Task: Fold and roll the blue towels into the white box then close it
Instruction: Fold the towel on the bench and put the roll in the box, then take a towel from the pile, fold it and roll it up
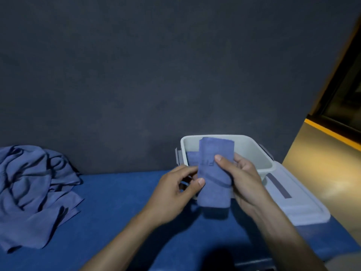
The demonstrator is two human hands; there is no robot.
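Pretty dim room overall. A big dark grey wall (156,65) fills most of the view, matte and a little mottled (looks almost like felt or rough plaster, can't tell which). Below it runs a counter (117,202) covered in deep blue fabric. Off to the right there's a floor (322,173) lit warm yellow, plus a dark glass door or window (345,98) with an orange-yellow frame.

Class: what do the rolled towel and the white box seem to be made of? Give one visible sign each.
Rolled towel: soft matte fabric, perhaps microfibre; it bends and creases between the hands.
White box: probably plastic; smooth, rigid walls with rounded moulded corners.
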